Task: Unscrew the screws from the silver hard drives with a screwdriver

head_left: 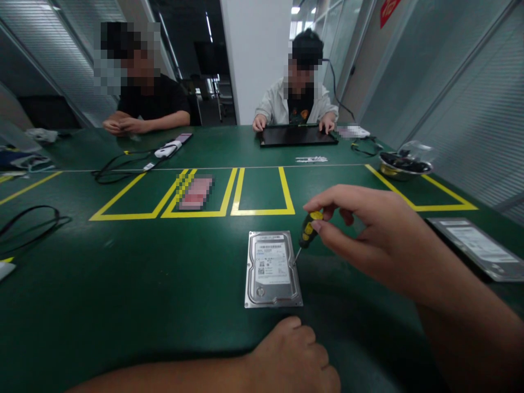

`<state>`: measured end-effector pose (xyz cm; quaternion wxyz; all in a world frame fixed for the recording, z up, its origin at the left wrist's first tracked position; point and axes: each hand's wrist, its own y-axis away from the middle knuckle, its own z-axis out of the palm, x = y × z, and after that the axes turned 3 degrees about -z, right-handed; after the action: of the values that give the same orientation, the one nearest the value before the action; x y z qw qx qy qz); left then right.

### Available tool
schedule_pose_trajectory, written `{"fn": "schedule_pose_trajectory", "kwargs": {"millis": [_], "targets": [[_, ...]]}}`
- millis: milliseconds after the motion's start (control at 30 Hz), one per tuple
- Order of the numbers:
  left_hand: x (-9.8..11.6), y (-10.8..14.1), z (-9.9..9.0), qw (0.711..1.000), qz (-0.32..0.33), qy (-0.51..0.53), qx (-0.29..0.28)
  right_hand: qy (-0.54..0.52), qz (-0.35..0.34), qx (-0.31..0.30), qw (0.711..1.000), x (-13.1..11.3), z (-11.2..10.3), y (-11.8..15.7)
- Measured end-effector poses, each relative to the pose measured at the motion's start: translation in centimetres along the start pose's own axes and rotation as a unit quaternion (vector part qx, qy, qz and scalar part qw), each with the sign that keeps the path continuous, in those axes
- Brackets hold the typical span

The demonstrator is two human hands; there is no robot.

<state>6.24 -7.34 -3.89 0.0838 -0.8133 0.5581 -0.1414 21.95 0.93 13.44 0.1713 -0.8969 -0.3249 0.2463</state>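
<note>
A silver hard drive point(273, 268) with a white label lies flat on the green table. My right hand point(368, 229) pinches the black-and-yellow handle of a small screwdriver point(310, 229) between thumb and fingers. The screwdriver is tilted, and its thin tip meets the drive's right edge, about halfway along. Just in front of the drive's near edge, my left hand point(295, 357) rests curled into a fist on the table, with no object showing in it. The fist and the drive are apart.
Another hard drive point(481, 248) lies at the right, partly behind my right forearm. A metal bowl point(405, 165) of dark items stands farther back. Yellow tape point(262, 212) outlines areas on the table. Opposite, one person point(153, 103) sits with hands together; another holds a black panel point(298, 136).
</note>
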Motion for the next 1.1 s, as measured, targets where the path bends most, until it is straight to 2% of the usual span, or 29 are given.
{"fn": "schedule_pose_trajectory", "kwargs": {"millis": [267,500,767,967,1100], "targets": [[0.4,0.0,-0.6,1.000,-0.012,0.014,-0.017,0.018,0.000,-0.006,1.000,0.2,0.1,-0.2],[0.5,0.1,-0.9,1.000,-0.027,0.012,0.008,0.017,0.013,0.002,1.000,0.1,0.0,-0.2],[0.6,0.0,-1.4,0.998,-0.032,0.021,-0.051,0.023,0.011,-0.007,1.000,0.1,-0.1,-0.4],[0.8,0.2,-1.6,0.999,-0.040,0.019,-0.018,0.017,0.026,0.008,0.999,0.1,0.0,-0.3],[0.9,0.1,-2.1,0.998,-0.044,0.019,-0.031,0.018,0.006,0.007,1.000,0.1,0.2,-0.4]]}}
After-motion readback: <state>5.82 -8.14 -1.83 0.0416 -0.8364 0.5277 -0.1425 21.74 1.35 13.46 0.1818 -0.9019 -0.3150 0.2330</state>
